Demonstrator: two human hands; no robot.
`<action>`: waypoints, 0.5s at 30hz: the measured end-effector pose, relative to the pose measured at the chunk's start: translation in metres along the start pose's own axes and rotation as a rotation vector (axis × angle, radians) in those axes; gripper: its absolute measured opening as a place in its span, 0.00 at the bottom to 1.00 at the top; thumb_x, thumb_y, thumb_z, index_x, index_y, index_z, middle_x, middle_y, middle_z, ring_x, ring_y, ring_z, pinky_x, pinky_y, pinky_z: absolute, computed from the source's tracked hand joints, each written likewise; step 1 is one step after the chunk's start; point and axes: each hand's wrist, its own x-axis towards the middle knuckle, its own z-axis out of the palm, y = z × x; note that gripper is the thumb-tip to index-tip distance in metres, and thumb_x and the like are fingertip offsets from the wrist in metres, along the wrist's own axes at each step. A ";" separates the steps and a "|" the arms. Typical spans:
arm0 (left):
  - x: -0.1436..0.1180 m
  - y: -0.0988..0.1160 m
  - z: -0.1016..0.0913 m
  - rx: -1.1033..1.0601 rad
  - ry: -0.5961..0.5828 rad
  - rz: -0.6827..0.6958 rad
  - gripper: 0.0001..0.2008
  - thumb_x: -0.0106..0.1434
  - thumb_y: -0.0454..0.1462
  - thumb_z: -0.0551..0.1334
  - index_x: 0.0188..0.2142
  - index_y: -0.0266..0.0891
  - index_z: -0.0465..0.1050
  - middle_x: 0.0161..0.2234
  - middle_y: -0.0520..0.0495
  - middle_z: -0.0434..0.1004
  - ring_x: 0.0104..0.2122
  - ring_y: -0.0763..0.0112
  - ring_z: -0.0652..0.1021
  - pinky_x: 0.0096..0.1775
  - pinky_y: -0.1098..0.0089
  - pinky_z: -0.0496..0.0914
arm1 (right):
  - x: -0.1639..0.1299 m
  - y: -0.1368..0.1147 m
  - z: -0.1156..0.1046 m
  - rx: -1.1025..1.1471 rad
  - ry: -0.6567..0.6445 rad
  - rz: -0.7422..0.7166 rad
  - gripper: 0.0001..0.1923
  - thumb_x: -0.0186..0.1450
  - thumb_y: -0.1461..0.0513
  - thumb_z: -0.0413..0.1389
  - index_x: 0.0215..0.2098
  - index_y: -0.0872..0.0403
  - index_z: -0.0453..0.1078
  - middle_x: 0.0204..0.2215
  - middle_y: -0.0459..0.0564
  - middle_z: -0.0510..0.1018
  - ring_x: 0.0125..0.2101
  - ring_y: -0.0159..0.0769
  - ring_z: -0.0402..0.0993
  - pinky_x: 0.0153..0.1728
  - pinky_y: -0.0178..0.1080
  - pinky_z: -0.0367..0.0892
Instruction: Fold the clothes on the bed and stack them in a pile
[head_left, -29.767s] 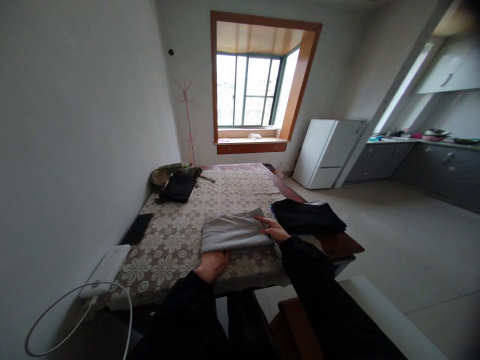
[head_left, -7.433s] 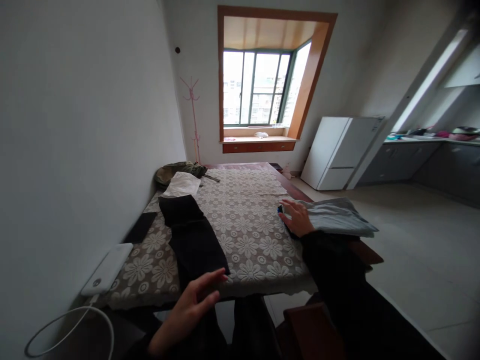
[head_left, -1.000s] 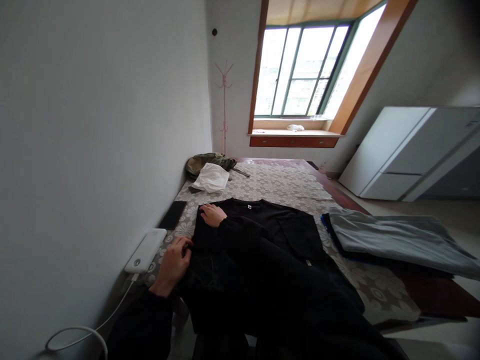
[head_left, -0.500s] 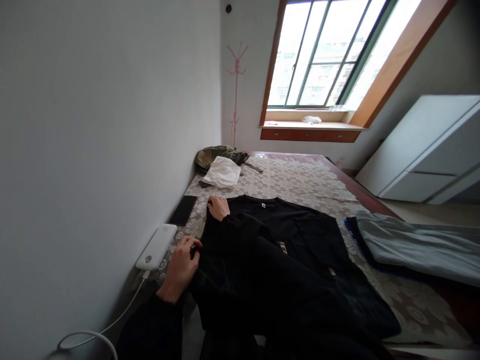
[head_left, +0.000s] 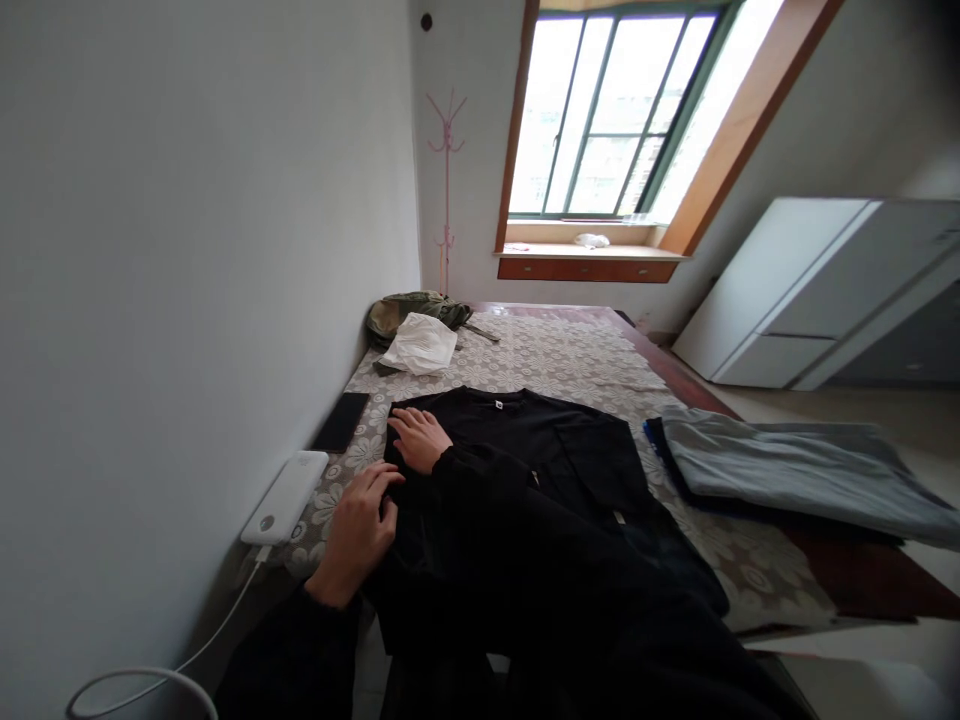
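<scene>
A grey fabric garment (head_left: 787, 462) lies folded; the black round-necked cloth shirt (head_left: 566, 445), not yet compact, lies under my open right hand (head_left: 423, 441); my left hand (head_left: 358, 528) curls, grip unclear.

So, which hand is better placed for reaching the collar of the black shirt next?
Probably the right hand. It rests on the upper part of the black shirt, nearer the collar; the left hand is lower, by the shirt's side edge.

Daylight glares from the overexposed sliding window (head_left: 634, 110); I can hardly tell my black sleeve (head_left: 487, 485) from the dim black shirt (head_left: 589, 445). The refrigerator (head_left: 787, 280) leans with wide-angle distortion.
</scene>
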 end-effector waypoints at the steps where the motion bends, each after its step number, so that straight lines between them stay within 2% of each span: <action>1: 0.005 0.002 0.006 -0.016 -0.007 0.036 0.20 0.66 0.30 0.53 0.53 0.43 0.74 0.59 0.45 0.75 0.62 0.61 0.70 0.64 0.57 0.65 | -0.015 0.000 -0.004 0.016 -0.027 0.009 0.25 0.70 0.61 0.53 0.66 0.50 0.62 0.71 0.52 0.60 0.69 0.47 0.52 0.67 0.53 0.53; 5: 0.024 0.002 0.033 0.066 -0.109 0.097 0.25 0.73 0.41 0.50 0.66 0.39 0.64 0.69 0.43 0.65 0.70 0.55 0.60 0.68 0.51 0.59 | -0.084 0.022 -0.036 0.049 0.014 0.118 0.26 0.68 0.60 0.56 0.64 0.50 0.65 0.68 0.52 0.64 0.67 0.46 0.56 0.65 0.49 0.58; 8: 0.029 -0.002 0.046 0.234 -0.221 0.077 0.29 0.73 0.46 0.50 0.70 0.41 0.60 0.72 0.43 0.57 0.72 0.47 0.54 0.68 0.46 0.54 | -0.146 0.061 -0.072 0.020 0.068 0.266 0.24 0.68 0.58 0.57 0.62 0.50 0.68 0.62 0.54 0.71 0.61 0.47 0.65 0.60 0.48 0.64; 11: 0.029 -0.004 0.051 0.363 -0.283 0.055 0.31 0.73 0.47 0.49 0.71 0.42 0.58 0.73 0.43 0.53 0.72 0.42 0.51 0.69 0.42 0.49 | -0.217 0.104 -0.103 -0.047 0.120 0.429 0.21 0.68 0.56 0.58 0.58 0.51 0.71 0.56 0.55 0.75 0.56 0.47 0.70 0.58 0.47 0.66; 15: 0.029 0.000 0.055 0.422 -0.351 0.043 0.32 0.73 0.47 0.48 0.72 0.41 0.56 0.74 0.44 0.49 0.72 0.39 0.49 0.69 0.42 0.46 | -0.300 0.141 -0.116 -0.112 0.185 0.524 0.21 0.67 0.53 0.59 0.57 0.50 0.72 0.52 0.55 0.76 0.54 0.48 0.72 0.56 0.47 0.67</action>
